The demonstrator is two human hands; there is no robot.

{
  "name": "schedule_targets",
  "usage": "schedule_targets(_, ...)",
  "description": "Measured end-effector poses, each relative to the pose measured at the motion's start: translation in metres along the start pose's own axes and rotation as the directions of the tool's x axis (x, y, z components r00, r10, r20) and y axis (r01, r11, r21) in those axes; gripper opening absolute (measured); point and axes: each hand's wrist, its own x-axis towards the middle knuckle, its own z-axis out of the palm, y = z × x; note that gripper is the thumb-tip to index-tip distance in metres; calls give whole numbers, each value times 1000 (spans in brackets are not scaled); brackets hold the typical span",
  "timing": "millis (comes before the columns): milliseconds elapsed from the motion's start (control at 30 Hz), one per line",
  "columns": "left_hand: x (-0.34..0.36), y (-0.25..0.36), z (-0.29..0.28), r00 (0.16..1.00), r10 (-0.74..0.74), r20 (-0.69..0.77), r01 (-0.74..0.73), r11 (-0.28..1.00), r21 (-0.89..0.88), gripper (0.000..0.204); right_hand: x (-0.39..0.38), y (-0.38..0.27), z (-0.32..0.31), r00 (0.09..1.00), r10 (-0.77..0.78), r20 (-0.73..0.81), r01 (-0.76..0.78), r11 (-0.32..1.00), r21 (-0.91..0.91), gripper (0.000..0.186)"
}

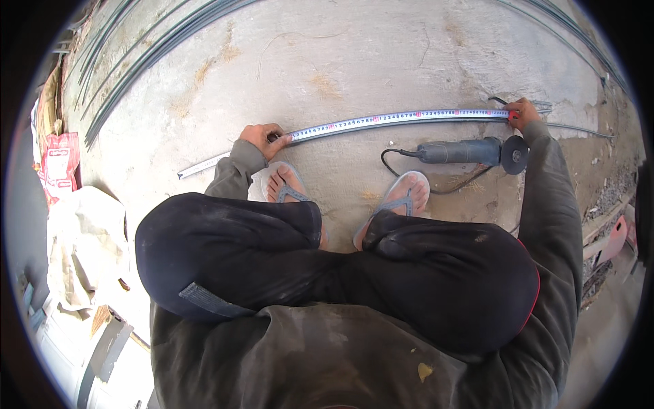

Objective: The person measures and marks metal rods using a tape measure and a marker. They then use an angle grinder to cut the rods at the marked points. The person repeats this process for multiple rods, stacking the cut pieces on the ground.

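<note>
A white tape measure (402,118) is stretched across the concrete ahead of my feet, along a thin metal rod (579,129) that shows past its right end. My left hand (262,139) pinches the tape near its left part, and the tape's free end runs on beyond the hand to the left. At the other end, my right hand (524,114) is closed on the tape beside a small red part; my fingers hide most of what is there. Just below the tape, an angle grinder (455,150) lies on its side with its dark disc near my right forearm.
Bundles of thin metal rods (153,58) lie at the upper left, with more rods (565,31) at the upper right. The grinder's black cord (455,189) curls by my right sandal (407,194). A red and white bag (61,163) and a pale sack (85,238) are at the left.
</note>
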Motion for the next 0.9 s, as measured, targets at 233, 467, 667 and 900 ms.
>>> schedule_targets(233,50,46,-188,994,4,110,-30,972,235,32,0,-8,-5,998,69,-7,-68,996,51,45)
schedule_targets(467,159,230,-116,957,241,161,-288,848,444,35,-8,-4,-7,996,91,2,-91,996,22,44)
schedule_targets(667,189,296,56,981,58,187,-70,996,58,34,-9,-22,-6,999,37,1,-37,998,53,47)
schedule_targets(900,197,311,129,962,117,245,-127,992,27,24,-33,-9,0,996,59,-66,-63,997,-50,42)
